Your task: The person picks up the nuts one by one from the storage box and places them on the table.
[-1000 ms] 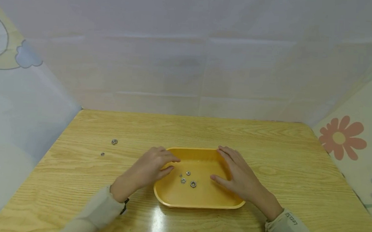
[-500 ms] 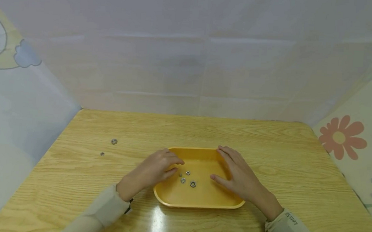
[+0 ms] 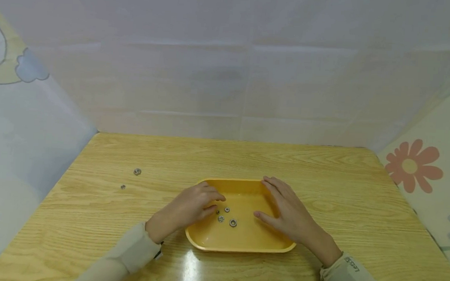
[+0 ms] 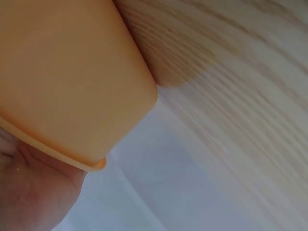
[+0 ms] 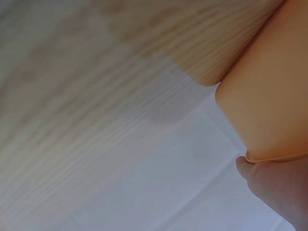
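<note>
A yellow plastic tray [image 3: 250, 238] sits on the table in the head view, with several metal hex nuts inside. The largest nut [image 3: 233, 223] lies nearest the tray's middle. Over the left rim reaches my left hand [image 3: 194, 204], its thumb and index finger apart and the thumb tip right beside the smallest nut [image 3: 217, 212]. My right hand [image 3: 291, 215] rests along the right rim, fingers straight toward the far corner and thumb extended inside. Both wrist views show the tray's outer wall [image 4: 72, 82], and the right one a fingertip [image 5: 243, 164] at the rim.
Two more nuts lie on the wooden table [image 3: 342, 178] left of the tray: a larger nut [image 3: 137, 171] farther back and a small nut [image 3: 123, 186]. Pale cloth [image 3: 228, 80] stands behind the table, with patterned cloth at both sides.
My left hand has moved right and slightly down, farther over the tray, bringing its thumb close to the smallest nut. The right hand and the nuts stay in place.
</note>
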### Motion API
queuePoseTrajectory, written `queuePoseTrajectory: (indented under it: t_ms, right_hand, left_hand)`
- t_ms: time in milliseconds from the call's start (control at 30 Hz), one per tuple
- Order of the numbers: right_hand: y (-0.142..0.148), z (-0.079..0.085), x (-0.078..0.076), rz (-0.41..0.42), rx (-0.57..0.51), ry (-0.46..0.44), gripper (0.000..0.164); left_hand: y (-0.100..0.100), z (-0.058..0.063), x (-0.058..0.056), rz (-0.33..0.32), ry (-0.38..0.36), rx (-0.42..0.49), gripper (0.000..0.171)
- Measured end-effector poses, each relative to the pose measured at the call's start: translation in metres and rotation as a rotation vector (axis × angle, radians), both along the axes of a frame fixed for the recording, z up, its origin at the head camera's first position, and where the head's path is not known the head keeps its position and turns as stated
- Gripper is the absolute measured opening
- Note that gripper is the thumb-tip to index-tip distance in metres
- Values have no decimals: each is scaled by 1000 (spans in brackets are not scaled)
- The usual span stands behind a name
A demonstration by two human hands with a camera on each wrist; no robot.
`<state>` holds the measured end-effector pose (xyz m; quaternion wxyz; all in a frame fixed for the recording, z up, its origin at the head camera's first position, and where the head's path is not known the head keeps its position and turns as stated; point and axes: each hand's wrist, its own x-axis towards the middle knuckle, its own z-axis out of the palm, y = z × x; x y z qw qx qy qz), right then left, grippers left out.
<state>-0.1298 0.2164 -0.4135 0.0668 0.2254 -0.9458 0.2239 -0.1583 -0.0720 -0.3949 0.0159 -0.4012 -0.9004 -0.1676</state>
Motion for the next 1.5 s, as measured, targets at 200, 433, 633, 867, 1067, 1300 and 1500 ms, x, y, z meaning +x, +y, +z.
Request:
queuePoseTrajectory:
  t_ms: [200, 433, 633, 867, 1067, 1300, 1500]
  right_hand:
    - [0, 0, 0, 0, -1, 0, 86]
    - [0, -1, 0, 1, -3, -2, 87]
    - [0, -2, 0, 2, -3, 1, 87]
    - [1, -2, 0, -10, 5, -14, 87]
    - [0, -1, 0, 4, 0, -13, 87]
    - [1, 1, -1, 7, 0, -7, 87]
    - [0, 0, -2, 5, -2, -13, 87]
  left_hand:
    - [1, -1, 0, -2, -37, -5, 25]
    - [3, -3, -1, -3, -57, -32, 24]
    - [5, -4, -1, 7, -78, -18, 23]
    - [10, -5, -2, 28, -63, -4, 20]
    - [12, -7, -1, 30, -20, -13, 17]
    - [12, -7, -2, 39, 32, -41, 16]
    - [13, -8, -2, 39, 46, -101, 12]
